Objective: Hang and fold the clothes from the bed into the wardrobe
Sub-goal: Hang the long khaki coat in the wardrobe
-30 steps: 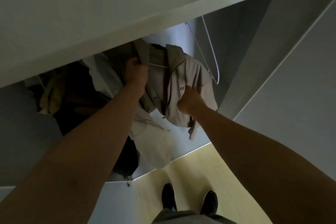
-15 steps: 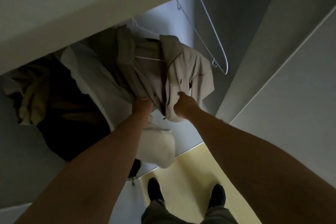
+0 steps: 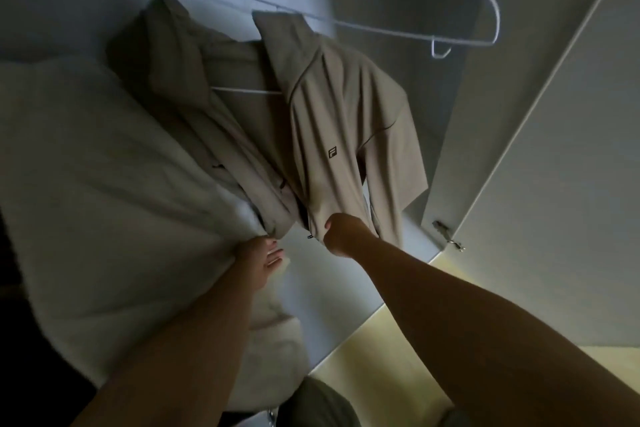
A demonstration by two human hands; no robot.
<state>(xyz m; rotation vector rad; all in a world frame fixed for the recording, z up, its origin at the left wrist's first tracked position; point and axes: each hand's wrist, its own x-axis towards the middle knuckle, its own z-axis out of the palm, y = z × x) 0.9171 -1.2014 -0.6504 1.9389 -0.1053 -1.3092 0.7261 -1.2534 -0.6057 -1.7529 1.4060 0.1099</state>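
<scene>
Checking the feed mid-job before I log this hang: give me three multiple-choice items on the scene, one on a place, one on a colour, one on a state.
1. Where is the empty white hanger relative to the jacket? A left of it; B right of it; C on the floor.
2. What colour is the jacket? A black; B beige; C red.
3. What is the right hand doing? A gripping the jacket's lower front edge; B hanging free; C holding the empty white hanger.
Answers: B, its wire hangs bare on the jacket's right; B, the cloth is plainly beige; A, the hand is curled round the hem.
</scene>
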